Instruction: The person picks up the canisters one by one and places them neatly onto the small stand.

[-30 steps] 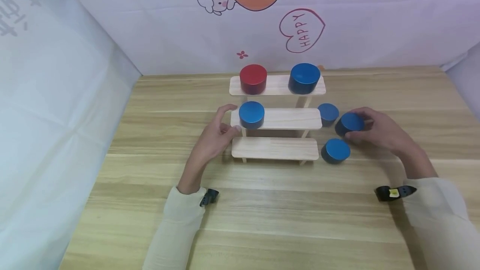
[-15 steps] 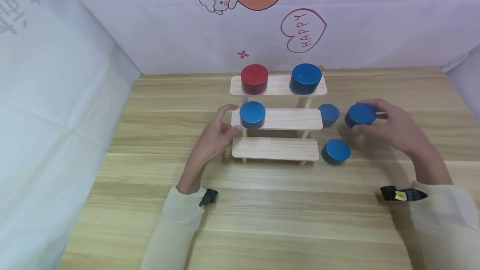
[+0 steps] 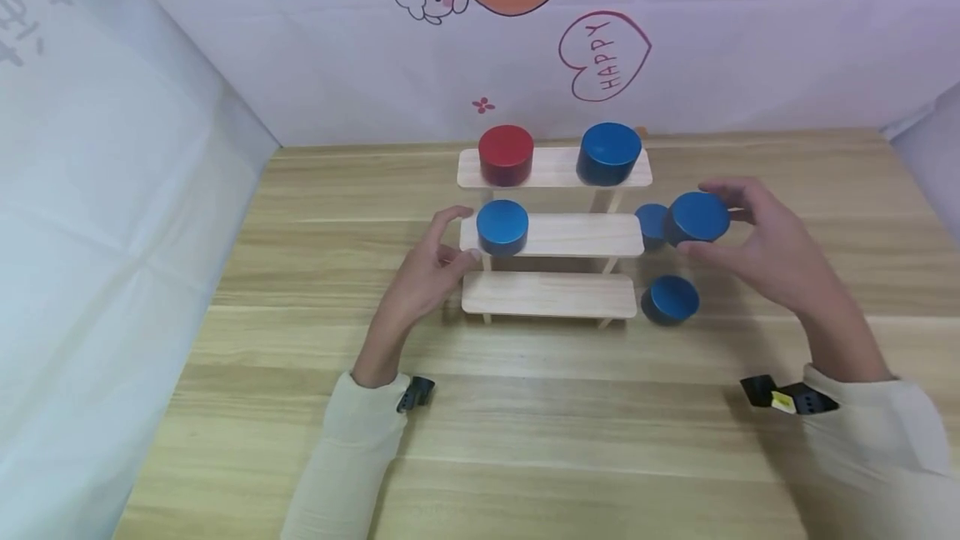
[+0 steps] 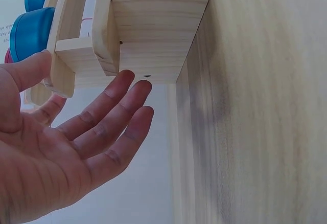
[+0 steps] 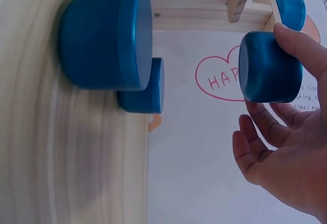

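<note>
Between right fingers (image 5: 266,122): squat blue canister (image 5: 271,73), metallic sheen.

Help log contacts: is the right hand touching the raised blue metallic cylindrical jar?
Touching: right wrist view shows the right hand, thumb against the raised jar.

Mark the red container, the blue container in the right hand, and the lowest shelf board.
Red container (image 3: 506,153): head view, on its flat top.
Held blue container (image 5: 272,68): right wrist view, on its curved side.
Lowest shelf board (image 3: 549,293): head view, on the middle of its bare upper surface.
</note>
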Tool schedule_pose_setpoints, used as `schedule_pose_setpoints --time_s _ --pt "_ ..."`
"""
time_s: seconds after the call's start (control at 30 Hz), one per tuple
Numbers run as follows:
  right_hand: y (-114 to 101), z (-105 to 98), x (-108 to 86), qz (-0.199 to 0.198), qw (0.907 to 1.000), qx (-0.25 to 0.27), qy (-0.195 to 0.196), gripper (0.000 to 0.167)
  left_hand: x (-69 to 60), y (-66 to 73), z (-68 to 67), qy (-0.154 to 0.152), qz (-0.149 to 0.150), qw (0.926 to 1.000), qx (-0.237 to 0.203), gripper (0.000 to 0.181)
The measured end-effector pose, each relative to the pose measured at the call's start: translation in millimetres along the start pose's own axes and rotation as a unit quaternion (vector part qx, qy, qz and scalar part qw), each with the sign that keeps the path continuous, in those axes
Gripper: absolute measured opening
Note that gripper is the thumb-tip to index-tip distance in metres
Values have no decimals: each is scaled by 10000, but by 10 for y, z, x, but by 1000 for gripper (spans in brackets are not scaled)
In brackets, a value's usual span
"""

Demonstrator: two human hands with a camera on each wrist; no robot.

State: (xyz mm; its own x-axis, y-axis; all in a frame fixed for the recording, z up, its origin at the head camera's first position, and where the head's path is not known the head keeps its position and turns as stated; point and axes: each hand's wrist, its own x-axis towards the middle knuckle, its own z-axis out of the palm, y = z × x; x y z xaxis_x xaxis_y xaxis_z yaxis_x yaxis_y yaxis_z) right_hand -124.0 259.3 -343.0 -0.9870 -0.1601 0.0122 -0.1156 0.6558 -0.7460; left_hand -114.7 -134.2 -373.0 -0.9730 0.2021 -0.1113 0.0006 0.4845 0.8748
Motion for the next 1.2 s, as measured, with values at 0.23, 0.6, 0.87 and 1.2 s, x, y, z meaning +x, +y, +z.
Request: schedule_pose_setpoints --time_s 0.23,0.6,0.87,1.2 --pt "-82 43 13 -149 9999 50 -22 74 -2 10 0 12 -6 10000 7 55" --pt "-310 168 -58 -422 9990 112 -44 70 -3 1 10 41 1 10000 18 54" --pt "-448 367 -58 -1004 9947 158 125 69 2 -13 12 29 90 9999 -49 55" --pt "-531 550 -2 -834 9955 225 392 66 2 -6 18 13 48 10000 -80 54"
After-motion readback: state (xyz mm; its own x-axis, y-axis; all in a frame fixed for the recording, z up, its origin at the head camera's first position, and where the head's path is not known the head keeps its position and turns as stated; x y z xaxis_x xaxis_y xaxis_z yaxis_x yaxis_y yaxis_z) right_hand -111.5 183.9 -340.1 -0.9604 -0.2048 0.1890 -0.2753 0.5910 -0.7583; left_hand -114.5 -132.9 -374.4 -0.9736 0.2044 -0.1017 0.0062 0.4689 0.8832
